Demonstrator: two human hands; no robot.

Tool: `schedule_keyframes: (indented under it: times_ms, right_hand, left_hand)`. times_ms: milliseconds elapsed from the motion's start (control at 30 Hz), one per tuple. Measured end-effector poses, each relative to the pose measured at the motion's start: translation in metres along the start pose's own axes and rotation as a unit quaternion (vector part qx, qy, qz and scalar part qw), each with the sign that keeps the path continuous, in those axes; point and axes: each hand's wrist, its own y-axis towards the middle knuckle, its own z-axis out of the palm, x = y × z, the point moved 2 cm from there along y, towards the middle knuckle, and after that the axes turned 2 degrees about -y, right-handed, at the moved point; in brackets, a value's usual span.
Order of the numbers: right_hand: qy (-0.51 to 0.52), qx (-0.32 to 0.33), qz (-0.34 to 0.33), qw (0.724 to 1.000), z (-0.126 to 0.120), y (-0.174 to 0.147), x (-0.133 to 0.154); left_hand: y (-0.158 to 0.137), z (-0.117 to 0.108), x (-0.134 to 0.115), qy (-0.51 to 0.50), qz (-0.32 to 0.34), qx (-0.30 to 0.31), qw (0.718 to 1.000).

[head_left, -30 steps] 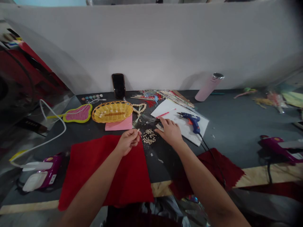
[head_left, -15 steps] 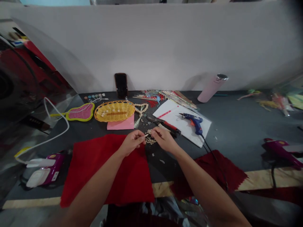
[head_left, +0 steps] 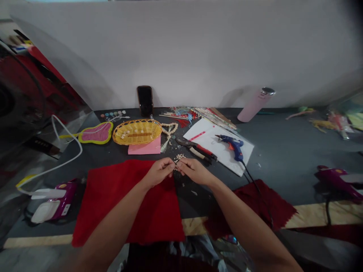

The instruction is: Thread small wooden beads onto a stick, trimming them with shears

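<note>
My left hand (head_left: 161,172) is closed in a pinch above the right edge of a red cloth (head_left: 127,204). Its fingertips meet those of my right hand (head_left: 194,170), which is pinched too. A thin pale piece showed at the left fingertips a moment ago; the fingers now mostly hide it. What my right hand pinches, if anything, is too small to make out. Just behind the fingertips lies a pile of small pale wooden beads (head_left: 179,156), partly covered by the hands. A yellow wicker basket (head_left: 137,141) holds a few pale pieces, and a beaded loop with a tassel (head_left: 170,130) lies beside it.
Red-handled pliers (head_left: 208,153) and a blue glue gun (head_left: 234,145) lie to the right, the gun on white sheets (head_left: 241,166). Its cord crosses a dark red cloth (head_left: 263,200). A phone (head_left: 145,101), pink tumbler (head_left: 255,105) and purple power strip (head_left: 66,198) stand around.
My two hands have come closer until the fingertips meet. The pale piece that showed between them is now mostly hidden.
</note>
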Motion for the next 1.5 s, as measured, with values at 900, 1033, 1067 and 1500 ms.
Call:
schedule_keyframes:
  times_ms: [900,1033,1067,1500]
  right_hand:
    - [0.192,0.015,-0.029,0.981,0.011,0.0,0.006]
    - [-0.037,-0.084,-0.052,0.994,-0.01,0.0,-0.001]
    - [-0.093,-0.112,-0.056,0.988,-0.015,0.0,-0.004]
    - [-0.352,-0.105,-0.11,0.923,-0.02,0.003,-0.021]
  left_hand:
    - [-0.004,0.006,0.003,-0.177,0.009,0.021,0.984]
    - [-0.003,0.0,-0.001,-0.195,0.003,-0.017,0.981]
    - [-0.001,-0.002,-0.002,-0.204,0.007,-0.033,0.978]
    - [0.008,-0.012,0.003,-0.259,-0.007,-0.059,0.964]
